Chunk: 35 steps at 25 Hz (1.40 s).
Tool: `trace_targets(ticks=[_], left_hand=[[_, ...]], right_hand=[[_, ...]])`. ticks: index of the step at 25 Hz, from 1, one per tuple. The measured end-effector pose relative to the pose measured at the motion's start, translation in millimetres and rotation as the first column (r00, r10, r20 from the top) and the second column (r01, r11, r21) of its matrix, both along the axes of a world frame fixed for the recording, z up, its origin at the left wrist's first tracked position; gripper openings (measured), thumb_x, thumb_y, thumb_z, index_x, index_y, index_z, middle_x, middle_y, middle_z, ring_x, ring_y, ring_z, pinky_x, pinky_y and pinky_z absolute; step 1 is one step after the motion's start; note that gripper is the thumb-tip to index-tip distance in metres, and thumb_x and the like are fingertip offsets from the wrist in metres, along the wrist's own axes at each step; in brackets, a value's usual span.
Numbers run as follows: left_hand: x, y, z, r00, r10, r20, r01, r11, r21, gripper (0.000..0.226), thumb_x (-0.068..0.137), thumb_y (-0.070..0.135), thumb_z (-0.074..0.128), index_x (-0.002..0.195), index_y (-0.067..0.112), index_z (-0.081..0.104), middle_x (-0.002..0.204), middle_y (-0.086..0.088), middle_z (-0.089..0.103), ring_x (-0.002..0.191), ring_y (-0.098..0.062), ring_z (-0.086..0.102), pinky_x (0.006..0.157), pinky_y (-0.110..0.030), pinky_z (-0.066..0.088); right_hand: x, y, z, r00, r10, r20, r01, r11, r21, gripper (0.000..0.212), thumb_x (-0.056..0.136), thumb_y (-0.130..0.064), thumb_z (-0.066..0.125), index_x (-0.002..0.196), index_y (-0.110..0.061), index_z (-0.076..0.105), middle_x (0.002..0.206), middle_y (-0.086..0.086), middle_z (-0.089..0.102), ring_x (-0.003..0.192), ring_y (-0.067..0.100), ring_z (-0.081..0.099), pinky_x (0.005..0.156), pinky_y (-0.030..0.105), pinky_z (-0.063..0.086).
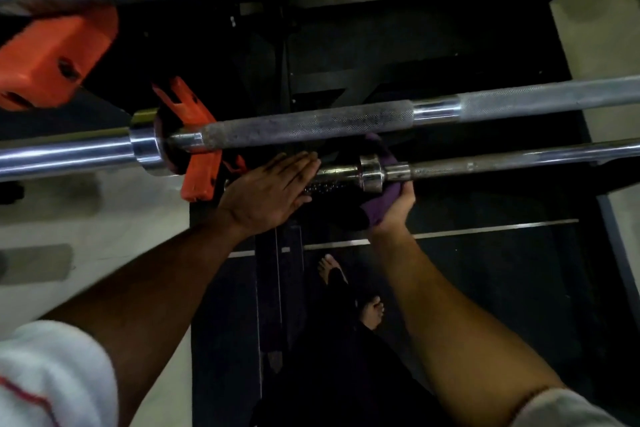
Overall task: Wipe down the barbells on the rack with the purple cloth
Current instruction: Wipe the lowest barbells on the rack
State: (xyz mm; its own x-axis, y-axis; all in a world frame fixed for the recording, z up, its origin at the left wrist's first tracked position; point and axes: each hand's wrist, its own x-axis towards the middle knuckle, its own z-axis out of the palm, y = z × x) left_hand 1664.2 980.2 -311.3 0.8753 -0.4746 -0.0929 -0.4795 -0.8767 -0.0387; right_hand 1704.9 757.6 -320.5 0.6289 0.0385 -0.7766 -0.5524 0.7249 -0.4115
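The right hand (393, 210) grips a crumpled purple cloth (379, 204), wrapped under the collar of the nearer steel barbell (485, 163), which runs off to the right. The left hand (266, 196) lies flat, fingers straight and together, on that bar's left end. Just beyond, a knurled grey barbell (311, 128) rests in an orange rack hook (199, 149).

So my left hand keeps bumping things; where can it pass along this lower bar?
Free: rightward along the lower barbell, in the dark gap under the upper barbell. Crowded: by the orange bracket, where the left hand and the right hand gripping the purple cloth meet.
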Motion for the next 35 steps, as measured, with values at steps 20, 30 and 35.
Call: trace_targets(ticks=[20,30,35], left_hand=[[-129,-85,62,0.774,0.581,-0.251,-0.614,0.590,-0.525,0.072,0.100,0.059,0.032,0.159,0.028,0.003,0.164,0.013,0.003,0.151,-0.004,0.002,0.122,-0.029,0.007],[-350,-204,95,0.491,0.703,-0.515,-0.824,0.182,-0.537,0.048,0.099,0.041,0.055,0.146,0.032,0.046,0.141,0.015,0.048,0.129,0.000,0.043,0.103,-0.014,0.032],[-438,-200,94,0.386,0.723,-0.574,-0.883,0.109,-0.456,0.053,0.096,0.052,0.054,0.145,0.032,0.048,0.143,0.011,0.053,0.130,-0.006,0.051,0.103,-0.011,0.036]], right_hand=[[-88,-163,160,0.776,0.607,0.171,-0.508,0.763,-0.400,0.046,0.083,-0.030,0.078,0.125,-0.016,0.064,0.117,0.015,0.073,0.110,0.031,0.069,0.102,0.049,0.051],[-228,-222,140,0.638,0.766,0.083,-0.613,0.570,-0.548,0.033,0.094,-0.009,0.067,0.125,-0.020,0.062,0.113,0.006,0.072,0.092,0.010,0.072,0.074,0.022,0.054],[-273,-214,141,0.403,0.915,-0.006,-0.740,0.322,-0.591,0.044,0.080,-0.013,0.084,0.114,-0.027,0.060,0.112,0.000,0.068,0.096,0.013,0.067,0.080,0.027,0.051]])
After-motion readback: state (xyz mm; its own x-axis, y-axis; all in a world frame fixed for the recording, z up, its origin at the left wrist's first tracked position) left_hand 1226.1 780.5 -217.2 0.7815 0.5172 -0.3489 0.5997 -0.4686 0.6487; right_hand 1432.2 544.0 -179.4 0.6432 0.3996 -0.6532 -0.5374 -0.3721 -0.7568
